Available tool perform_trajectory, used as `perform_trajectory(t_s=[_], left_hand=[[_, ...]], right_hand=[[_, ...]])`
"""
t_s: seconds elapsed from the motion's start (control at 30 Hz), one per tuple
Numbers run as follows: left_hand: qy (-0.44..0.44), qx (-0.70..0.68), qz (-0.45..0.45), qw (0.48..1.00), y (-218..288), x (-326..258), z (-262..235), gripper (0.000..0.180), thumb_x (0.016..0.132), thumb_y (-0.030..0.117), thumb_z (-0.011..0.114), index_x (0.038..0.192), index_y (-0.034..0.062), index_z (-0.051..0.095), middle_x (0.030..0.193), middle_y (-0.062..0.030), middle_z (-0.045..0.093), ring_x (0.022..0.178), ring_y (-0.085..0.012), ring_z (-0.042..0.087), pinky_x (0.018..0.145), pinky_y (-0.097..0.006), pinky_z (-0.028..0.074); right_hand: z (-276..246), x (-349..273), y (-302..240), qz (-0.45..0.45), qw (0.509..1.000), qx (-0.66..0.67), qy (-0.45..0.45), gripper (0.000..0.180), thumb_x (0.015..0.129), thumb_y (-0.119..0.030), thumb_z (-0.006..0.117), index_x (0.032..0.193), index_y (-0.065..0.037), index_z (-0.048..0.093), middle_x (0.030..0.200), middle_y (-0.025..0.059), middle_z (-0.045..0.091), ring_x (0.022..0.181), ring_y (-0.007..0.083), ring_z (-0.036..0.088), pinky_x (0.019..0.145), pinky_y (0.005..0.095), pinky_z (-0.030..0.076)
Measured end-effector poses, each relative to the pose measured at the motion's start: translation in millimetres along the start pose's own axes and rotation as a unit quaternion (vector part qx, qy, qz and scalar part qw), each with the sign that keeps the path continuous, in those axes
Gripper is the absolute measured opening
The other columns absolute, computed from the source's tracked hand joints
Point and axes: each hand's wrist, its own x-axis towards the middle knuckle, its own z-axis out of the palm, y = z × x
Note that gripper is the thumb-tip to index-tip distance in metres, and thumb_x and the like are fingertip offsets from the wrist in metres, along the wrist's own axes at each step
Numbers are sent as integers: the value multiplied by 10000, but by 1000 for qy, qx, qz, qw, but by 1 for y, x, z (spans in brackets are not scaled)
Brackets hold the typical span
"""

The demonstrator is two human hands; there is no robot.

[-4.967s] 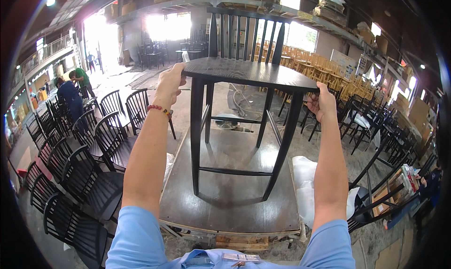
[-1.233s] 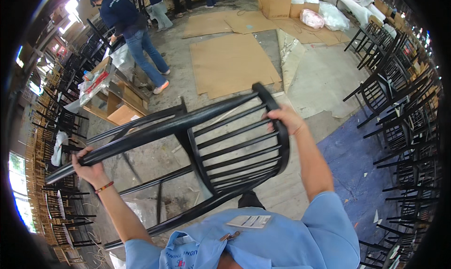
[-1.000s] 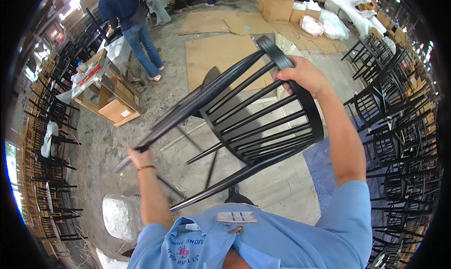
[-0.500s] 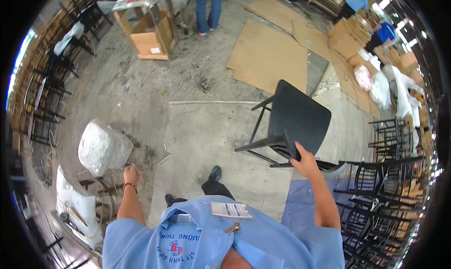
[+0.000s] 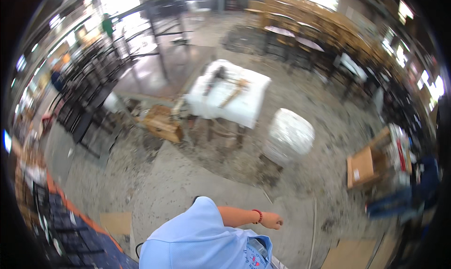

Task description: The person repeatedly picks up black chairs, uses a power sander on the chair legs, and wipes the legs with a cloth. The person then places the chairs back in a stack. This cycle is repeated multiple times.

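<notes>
My left hand (image 5: 271,220), with a red bead bracelet at the wrist, reaches out to the right across the lower part of the view. Its fingers are curled in, and nothing shows in them. Concrete floor lies beneath it. The nearest object is a rounded bundle in clear plastic wrap (image 5: 289,137), apart from the hand and farther off. Beyond that stands a small work stand with a white padded top (image 5: 256,97), on which lie a wooden-handled tool (image 5: 233,94) and a dark tool (image 5: 216,77). My right hand is out of sight.
A dark tabletop (image 5: 155,76) stands at the far left, with a wooden crate (image 5: 162,123) below it. Black chairs (image 5: 82,123) line the left. On the right are a wooden cart (image 5: 361,168) and a person in jeans (image 5: 394,201). Cardboard (image 5: 350,255) lies on the floor.
My view has swung far to the left. The black chair, which my right hand was touching, and that hand have left the picture. The wrapped bundle and padded stand now appear ahead.
</notes>
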Motion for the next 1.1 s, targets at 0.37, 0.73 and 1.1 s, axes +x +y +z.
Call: perform_trajectory(t_s=[0.37,0.73,1.1], left_hand=[[565,-149,-294,756,-195,-472,-178,355,813,227,565,1053,-8,681,1047,-246,683,1014,-371,654,869,-443,507],[622,-298,-317,651,-250,-611,-150,413,861,312,605,1127,3,678,1074,-224,697,1008,-313,667,884,-410,508],[718,-184,-376,556,-348,-820,-348,433,839,329,614,1113,2,687,1081,-197,703,1026,-312,667,889,-390,509]], right_hand=[[316,106,-460,-153,802,30,-577,425,912,-223,635,1252,22,564,1169,234,644,1038,321,656,897,377,522],[436,67,-673,-63,694,-84,-712,324,909,-167,630,1166,30,618,1099,215,676,1015,317,667,862,373,542],[464,264,-1112,-476,649,372,-463,359,963,-299,542,1227,-62,600,1136,16,626,934,124,587,786,234,455]])
